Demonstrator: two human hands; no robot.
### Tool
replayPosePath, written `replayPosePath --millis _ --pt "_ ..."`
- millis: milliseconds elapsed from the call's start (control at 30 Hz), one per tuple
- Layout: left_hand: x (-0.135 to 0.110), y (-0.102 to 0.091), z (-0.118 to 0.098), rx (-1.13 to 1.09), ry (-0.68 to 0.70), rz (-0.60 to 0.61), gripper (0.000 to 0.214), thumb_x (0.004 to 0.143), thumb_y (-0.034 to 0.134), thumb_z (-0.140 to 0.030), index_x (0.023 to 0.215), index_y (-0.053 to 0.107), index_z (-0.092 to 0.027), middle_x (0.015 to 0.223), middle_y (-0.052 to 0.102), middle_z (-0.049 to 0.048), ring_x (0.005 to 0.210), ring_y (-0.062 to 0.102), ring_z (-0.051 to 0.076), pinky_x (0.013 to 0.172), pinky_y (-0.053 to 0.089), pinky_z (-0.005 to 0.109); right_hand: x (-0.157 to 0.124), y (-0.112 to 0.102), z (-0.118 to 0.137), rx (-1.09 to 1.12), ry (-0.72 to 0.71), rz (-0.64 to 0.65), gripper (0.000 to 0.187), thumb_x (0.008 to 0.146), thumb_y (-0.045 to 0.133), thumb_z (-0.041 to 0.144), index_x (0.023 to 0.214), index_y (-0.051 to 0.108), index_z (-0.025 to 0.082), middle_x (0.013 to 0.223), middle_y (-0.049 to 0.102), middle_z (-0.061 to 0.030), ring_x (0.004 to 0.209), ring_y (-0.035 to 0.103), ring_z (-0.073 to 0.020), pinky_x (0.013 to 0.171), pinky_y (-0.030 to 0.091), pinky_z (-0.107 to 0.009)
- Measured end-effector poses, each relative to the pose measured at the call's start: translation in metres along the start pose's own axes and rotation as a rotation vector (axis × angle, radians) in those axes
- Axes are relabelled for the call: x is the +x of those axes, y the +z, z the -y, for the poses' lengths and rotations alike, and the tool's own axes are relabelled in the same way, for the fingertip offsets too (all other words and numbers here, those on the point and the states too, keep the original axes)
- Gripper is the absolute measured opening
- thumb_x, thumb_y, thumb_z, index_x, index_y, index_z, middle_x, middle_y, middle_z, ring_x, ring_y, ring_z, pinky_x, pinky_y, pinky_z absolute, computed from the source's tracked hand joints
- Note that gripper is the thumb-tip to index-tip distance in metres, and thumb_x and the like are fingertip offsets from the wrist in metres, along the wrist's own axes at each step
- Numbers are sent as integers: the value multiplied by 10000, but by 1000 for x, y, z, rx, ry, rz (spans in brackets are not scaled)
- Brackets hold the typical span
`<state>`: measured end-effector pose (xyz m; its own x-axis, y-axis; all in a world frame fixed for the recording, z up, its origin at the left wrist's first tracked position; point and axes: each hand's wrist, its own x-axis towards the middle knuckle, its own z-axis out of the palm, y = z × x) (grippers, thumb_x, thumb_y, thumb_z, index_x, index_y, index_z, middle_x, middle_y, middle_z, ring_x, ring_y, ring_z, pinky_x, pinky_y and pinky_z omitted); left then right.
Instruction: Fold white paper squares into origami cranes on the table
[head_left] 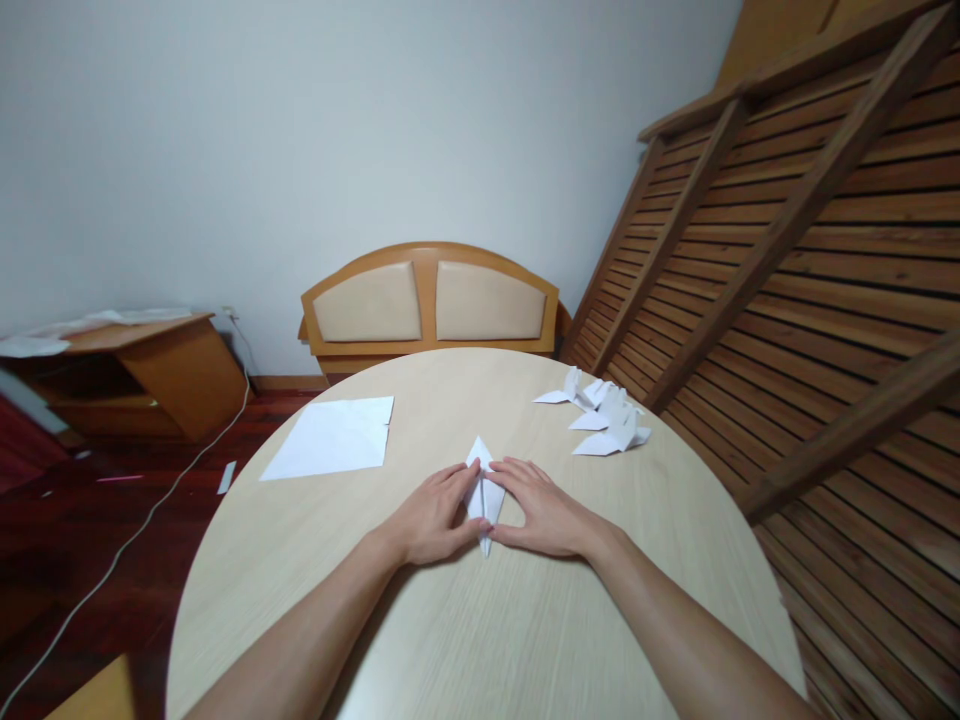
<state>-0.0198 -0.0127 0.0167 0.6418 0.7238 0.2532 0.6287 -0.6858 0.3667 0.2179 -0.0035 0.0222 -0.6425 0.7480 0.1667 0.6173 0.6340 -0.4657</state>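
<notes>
A narrow, kite-shaped piece of folded white paper (493, 497) lies on the round table, its points facing away from and toward me. A crease or slit runs down its middle. My left hand (433, 515) holds its left side, with the index fingertip near the top and the thumb near the lower end. On the opposite edge, my right hand (546, 512) grips in the same way, thumb and index finger on the paper. Both thumb tips almost meet at the middle line. My other fingers are bent beside the paper, partly hidden.
Flat white paper sheets (330, 440) lie on the table (480, 640) at the left. Several folded paper birds (616, 425) cluster near the right edge. A slatted wooden frame (750, 260) leans close by on the right. A headboard (428, 300) stands behind; a cable (161, 500) crosses the floor.
</notes>
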Motion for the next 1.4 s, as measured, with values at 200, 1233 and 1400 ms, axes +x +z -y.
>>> replayPosePath --millis 200,1233,1400 --pt "4 2 3 -32 -33 -57 634 964 491 -434 1501 320 -142 1467 487 183 1348 474 294 1126 383 478 4 -3 9 59 13 -125 499 922 556 548 1269 571 190 1350 574 -137 1327 456 -280 1120 348 -455" --pt "-3 -8 12 -271 -21 -65 642 805 556 -198 1430 412 -159 1307 605 113 1110 605 246 999 470 393 1 -7 1 199 53 -131 136 947 496 214 986 627 210 1098 691 -70 1014 631 -217 891 466 -349" --pt "-2 -7 12 -267 -76 -90 561 837 573 -233 1385 467 -176 1216 647 94 1006 633 226 886 499 338 2 -9 0 241 128 -137 149 983 466 273 1022 597 215 990 685 -48 893 628 -198 774 449 -305"
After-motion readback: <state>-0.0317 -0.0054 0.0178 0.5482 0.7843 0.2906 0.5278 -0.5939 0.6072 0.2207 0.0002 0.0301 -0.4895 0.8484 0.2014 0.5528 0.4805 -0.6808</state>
